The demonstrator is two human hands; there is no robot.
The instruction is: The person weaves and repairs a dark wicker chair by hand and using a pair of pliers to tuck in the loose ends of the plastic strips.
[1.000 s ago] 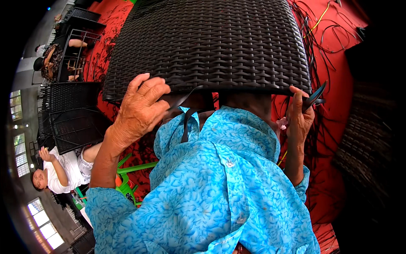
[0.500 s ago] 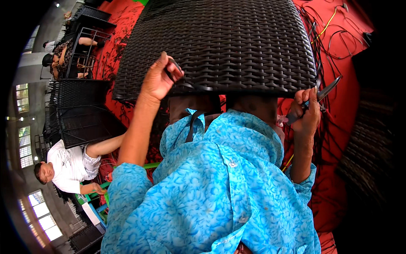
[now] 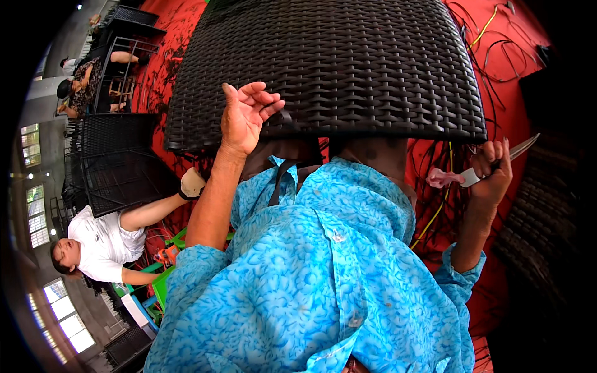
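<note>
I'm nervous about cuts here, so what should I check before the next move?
1. Is the cutting tool held in the right hand? Ok.
2. Does its tip point away from the body? Ok: outward, to the right.
3. Is the left hand well away from the tip? Ok: it is near the panel, fingers loosely curled.
4. Is the panel firmly supported? Cannot tell: its underside is hidden.
5. Is the floor free of cords? Not ok: a yellow cord lies there.
</note>
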